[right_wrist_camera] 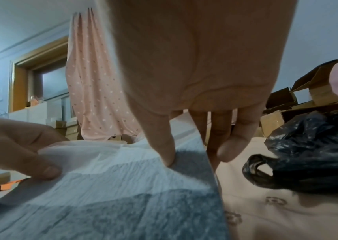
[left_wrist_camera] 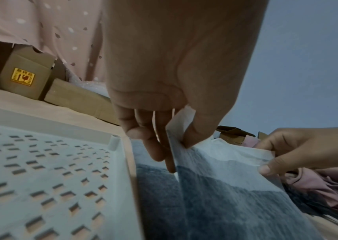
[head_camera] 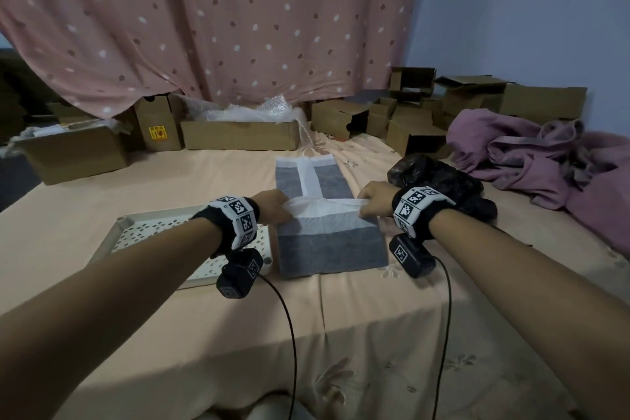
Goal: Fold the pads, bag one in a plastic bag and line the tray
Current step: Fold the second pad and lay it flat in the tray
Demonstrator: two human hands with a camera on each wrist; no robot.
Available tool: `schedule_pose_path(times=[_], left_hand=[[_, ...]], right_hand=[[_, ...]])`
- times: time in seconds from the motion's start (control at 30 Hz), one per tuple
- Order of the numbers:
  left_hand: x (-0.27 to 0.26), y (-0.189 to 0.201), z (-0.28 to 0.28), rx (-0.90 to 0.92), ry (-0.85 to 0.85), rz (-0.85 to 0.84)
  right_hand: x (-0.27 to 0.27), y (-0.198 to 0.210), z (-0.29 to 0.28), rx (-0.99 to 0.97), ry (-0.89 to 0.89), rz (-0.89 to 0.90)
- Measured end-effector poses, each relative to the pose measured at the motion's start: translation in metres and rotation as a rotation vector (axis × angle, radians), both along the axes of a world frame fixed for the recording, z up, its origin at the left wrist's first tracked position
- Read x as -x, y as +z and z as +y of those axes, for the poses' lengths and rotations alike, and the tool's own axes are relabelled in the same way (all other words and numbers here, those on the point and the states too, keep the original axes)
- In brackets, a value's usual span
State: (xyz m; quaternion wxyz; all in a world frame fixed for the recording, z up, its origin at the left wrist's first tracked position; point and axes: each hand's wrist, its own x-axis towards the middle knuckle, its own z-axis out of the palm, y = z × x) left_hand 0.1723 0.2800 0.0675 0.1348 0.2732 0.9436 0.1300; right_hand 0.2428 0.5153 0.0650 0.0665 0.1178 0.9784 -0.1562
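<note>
From the head view we see the pad [head_camera: 329, 242] lying on the bed [head_camera: 341, 334], between the tray [head_camera: 116, 232] and the black plastic bag [head_camera: 443, 181]. Our left hand [head_camera: 272, 206] and right hand [head_camera: 375, 203] lift its white edge. The left wrist view shows thumb and fingers [left_wrist_camera: 158, 146] pinching that edge. In the right wrist view our thumb [right_wrist_camera: 164, 146] presses the pad against the fingers beneath.

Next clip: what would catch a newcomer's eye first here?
Both hands, left hand and right hand, pinch the white edge of a grey pad at the centre of the bed. A perforated tray lies left of the pad, and a black bag right of it.
</note>
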Motion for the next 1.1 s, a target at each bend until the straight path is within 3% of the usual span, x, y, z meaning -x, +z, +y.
schedule_pose_path(times=[0.4, 0.73, 0.93, 1.1], left_hand=[[0.021, -0.033, 0.012, 0.137, -0.05, 0.049], [0.019, -0.037, 0.015, 0.244, -0.129, 0.222], [0.01, -0.002, 0.015, 0.231, -0.155, 0.194], [-0.01, 0.026, 0.012, 0.26, -0.263, 0.131]], right_hand=[[0.025, -0.034, -0.004, -0.119, -0.007, -0.11], [0.018, -0.041, -0.013, -0.306, 0.053, -0.087], [0.012, -0.024, -0.011, -0.33, 0.121, 0.034], [-0.002, -0.003, -0.028, -0.192, 0.224, 0.079]])
